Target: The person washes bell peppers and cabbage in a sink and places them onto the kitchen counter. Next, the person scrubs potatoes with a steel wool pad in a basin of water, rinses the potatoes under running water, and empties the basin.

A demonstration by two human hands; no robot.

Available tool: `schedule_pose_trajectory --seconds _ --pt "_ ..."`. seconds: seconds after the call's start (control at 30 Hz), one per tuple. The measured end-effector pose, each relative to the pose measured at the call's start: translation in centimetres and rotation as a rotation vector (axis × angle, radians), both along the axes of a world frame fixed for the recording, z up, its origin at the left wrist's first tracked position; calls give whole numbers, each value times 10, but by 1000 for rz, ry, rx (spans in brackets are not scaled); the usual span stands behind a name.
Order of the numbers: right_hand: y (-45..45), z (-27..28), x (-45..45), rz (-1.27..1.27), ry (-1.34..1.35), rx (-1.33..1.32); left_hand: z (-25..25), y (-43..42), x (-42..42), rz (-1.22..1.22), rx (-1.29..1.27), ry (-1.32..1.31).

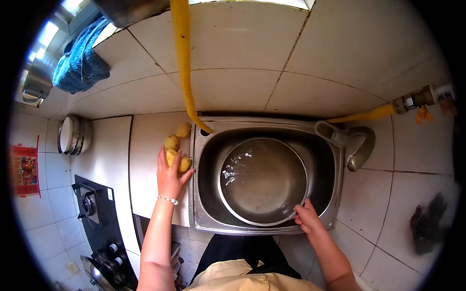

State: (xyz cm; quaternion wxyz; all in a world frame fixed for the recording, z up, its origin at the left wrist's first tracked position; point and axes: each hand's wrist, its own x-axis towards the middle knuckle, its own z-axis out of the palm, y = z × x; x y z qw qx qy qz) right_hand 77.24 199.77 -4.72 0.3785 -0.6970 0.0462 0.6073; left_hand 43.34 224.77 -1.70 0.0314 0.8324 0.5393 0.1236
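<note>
My left hand (171, 175) is spread over the counter left of the sink, its fingers touching the potatoes. One potato (170, 155) shows between its fingers, and another potato (184, 165) lies by the thumb. Just beyond the fingertips are a third potato (171, 142) and one more potato (183, 130) at the back. In the sink (193, 203) stands a large round metal basin (221, 194) holding water, with bright reflections on its surface. My right hand (306, 216) is closed on the basin's rim at the lower right.
A faucet (361, 150) is at the sink's right back corner. A yellow hose (184, 72) runs down into a hole at its left back corner. Left are a gas stove (92, 206), stacked round pans (75, 136) and a blue towel (80, 63). Tiled wall (233, 92) rises behind.
</note>
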Motion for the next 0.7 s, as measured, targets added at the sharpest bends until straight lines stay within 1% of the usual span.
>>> schedule_pose_trajectory --seconds 0.1,0.2,0.27,0.3,0.37,0.4,0.47,0.5,0.57,0.63,0.7 --pt "2 4 -7 -21 32 33 -2 8 1 -27 30 23" --pt "2 3 -8 -52 38 9 -11 15 -6 -84 100 18" --pt "-3 -4 -4 -105 139 55 -16 17 -9 -119 147 9" --pt "-1 -1 -4 -103 138 55 -17 19 -10 -116 147 8" --pt "0 10 -4 -157 252 -30 -18 21 -11 -132 115 13" --pt "-5 5 -3 -154 249 -32 -19 22 -12 -129 113 12" --pt "-24 -12 -4 -323 535 -124 -19 23 -14 -135 87 0" --pt "-27 -15 -6 -317 535 -124 -20 23 -13 -129 89 0" --pt "-32 -19 -10 -419 662 -163 -20 22 -13 -129 109 -25" --pt "-30 -16 -12 -402 664 -152 -19 21 -13 -110 66 -39" --pt "-23 -10 -9 -414 856 -154 -19 21 -12 -88 25 -56"
